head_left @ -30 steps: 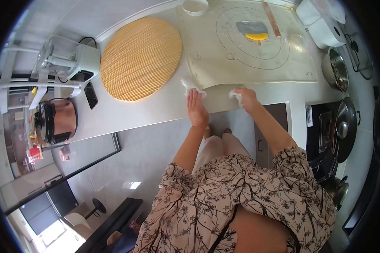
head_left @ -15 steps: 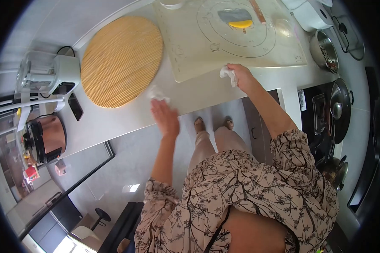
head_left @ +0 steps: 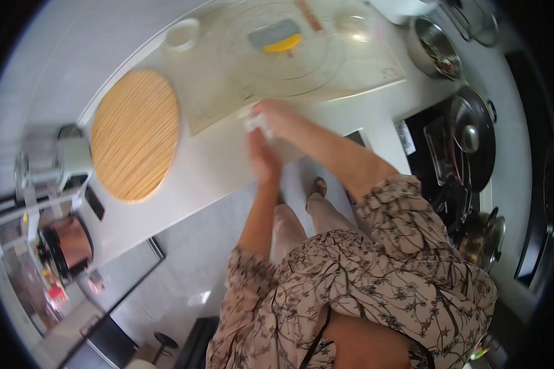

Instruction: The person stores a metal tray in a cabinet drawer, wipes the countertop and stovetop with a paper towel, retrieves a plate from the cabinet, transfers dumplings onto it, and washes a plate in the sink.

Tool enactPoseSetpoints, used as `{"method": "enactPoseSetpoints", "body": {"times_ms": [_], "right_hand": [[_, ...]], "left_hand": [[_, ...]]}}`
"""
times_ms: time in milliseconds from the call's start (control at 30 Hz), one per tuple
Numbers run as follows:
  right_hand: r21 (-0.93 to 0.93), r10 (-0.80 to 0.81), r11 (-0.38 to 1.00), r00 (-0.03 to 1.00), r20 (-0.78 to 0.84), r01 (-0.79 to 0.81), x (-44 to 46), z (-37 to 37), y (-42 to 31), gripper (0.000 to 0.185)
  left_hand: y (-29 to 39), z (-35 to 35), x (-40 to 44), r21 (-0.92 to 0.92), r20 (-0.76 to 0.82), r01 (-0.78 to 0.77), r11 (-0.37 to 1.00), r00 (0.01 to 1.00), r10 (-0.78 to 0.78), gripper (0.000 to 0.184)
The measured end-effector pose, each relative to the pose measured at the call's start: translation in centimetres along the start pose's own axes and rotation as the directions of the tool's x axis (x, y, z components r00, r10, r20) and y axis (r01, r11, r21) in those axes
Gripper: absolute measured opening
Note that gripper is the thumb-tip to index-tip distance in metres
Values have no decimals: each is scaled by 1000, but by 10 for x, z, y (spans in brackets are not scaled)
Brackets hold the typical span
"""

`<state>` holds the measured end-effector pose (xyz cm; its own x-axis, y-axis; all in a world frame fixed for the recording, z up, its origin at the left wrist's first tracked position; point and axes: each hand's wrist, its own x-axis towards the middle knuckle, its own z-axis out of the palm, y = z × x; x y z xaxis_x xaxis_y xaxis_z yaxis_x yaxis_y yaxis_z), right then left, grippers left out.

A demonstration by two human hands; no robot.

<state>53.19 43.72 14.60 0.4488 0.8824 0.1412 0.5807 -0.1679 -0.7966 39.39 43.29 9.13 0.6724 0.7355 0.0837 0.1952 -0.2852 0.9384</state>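
My right hand (head_left: 278, 118) is closed on a crumpled white tissue (head_left: 260, 125), over the front edge of the translucent baking mat (head_left: 215, 111). Just below it my left hand (head_left: 264, 158) reaches up, its fingers closed at the lower side of the tissue. Both hands are smeared by motion, so single fingers do not show clearly. On the mat lie a grey-and-yellow scraper (head_left: 282, 42) and a wooden rolling pin (head_left: 309, 15).
A round slatted bamboo mat (head_left: 135, 135) lies on the left. Around the counter are a white bowl (head_left: 183, 35), a steel bowl with food (head_left: 434, 49), a lidded pan (head_left: 474, 135) on the stove, a phone (head_left: 95, 203) and a copper-coloured cooker (head_left: 71, 241).
My hands, earlier apart with white tissue at each, have come together. The right moved left, the left moved right. The camera view has shifted and turned.
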Motion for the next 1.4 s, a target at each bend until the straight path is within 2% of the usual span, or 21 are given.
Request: {"method": "enactPoseSetpoints", "body": {"times_ms": [33, 67, 100, 133, 200, 233, 300, 333, 433, 467, 567, 667, 767, 967, 1000, 1100, 1133, 1200, 1267, 1300, 1400], "right_hand": [[-9, 246, 969, 951, 185, -248, 7, -8, -28, 17], [-64, 198, 980, 965, 171, -190, 8, 1, -29, 18], [-122, 150, 984, 976, 156, -132, 9, 11, -30, 20], [-180, 101, 981, 985, 140, -75, 10, 21, -31, 22], [384, 568, 740, 819, 82, -552, 0, 6, -71, 27], [618, 741, 437, 651, 164, -653, -5, 4, -85, 29], [613, 732, 366, 623, 275, -700, -13, -13, -98, 42], [611, 726, 326, 605, 326, -721, -19, -24, -100, 49], [598, 696, 208, 547, 466, -774, -40, -45, -103, 69], [625, 775, 310, 571, 270, -716, -52, -35, -105, 59], [796, 737, 178, 615, 281, -578, -84, -90, -126, 48], [871, 746, 412, 647, -154, -267, -112, -78, -119, 39], [916, 721, 400, 617, -314, -2, -123, -100, -121, 35], [897, 693, 441, 649, -315, -36, -145, -111, -131, 37], [883, 676, 469, 654, -341, -25, -152, -112, -128, 37], [868, 684, 478, 562, -465, 136, -160, -110, -125, 35], [873, 745, 485, 496, -445, 55, -167, -111, -130, 34], [869, 769, 491, 440, -464, 58, -183, -105, -121, 34], [888, 812, 458, 389, -435, 36, -201, -98, -111, 34], [878, 816, 478, 357, -455, 29, -213, -90, -104, 34], [835, 815, 549, 233, -530, -22, -243, -59, -94, 34]], "left_hand": [[-7, -13, -8, -113, -189, -155, 981, 973, 132, 52], [-1, -25, -18, 308, -140, -98, 946, 979, 147, 53], [10, -31, -22, 679, -99, -43, 733, 984, 150, 55], [30, -25, -15, 741, 56, -67, 668, 998, 38, 59], [69, -4, -10, 836, 318, -156, 526, 919, -233, 70], [63, 11, -11, 766, 277, -191, 614, 960, -47, 73], [62, 45, 1, 600, 102, -309, 738, 945, 312, 78], [75, 55, 2, 747, 189, -233, 622, 972, 136, 84], [104, 82, 21, 704, 348, -282, 652, 937, 30, 85], [105, 93, 25, 667, 374, -319, 673, 925, 68, 85], [111, 133, 37, 584, 424, -429, 689, 885, 192, 83], [109, 161, 48, 523, 466, -527, 670, 835, 293, 79], [114, 201, 51, 466, 558, -626, 625, 756, 342, 75], [101, 219, 66, 104, 608, -695, 711, 610, 508, 36], [101, 223, 65, 84, 499, -731, 677, 620, 606, 32], [100, 228, 70, -177, 350, -489, 854, 780, 519, 20], [96, 226, 78, -114, 281, -479, 870, 825, 491, 17], [83, 221, 102, -411, 356, -155, 898, 880, 314, 14], [119, 175, 108, -449, 505, 76, 890, 844, 182, 20], [113, 162, 111, -491, 447, 12, 871, 862, 241, 21], [110, 77, 84, -131, 407, -167, 977, 890, 207, 23]]}}
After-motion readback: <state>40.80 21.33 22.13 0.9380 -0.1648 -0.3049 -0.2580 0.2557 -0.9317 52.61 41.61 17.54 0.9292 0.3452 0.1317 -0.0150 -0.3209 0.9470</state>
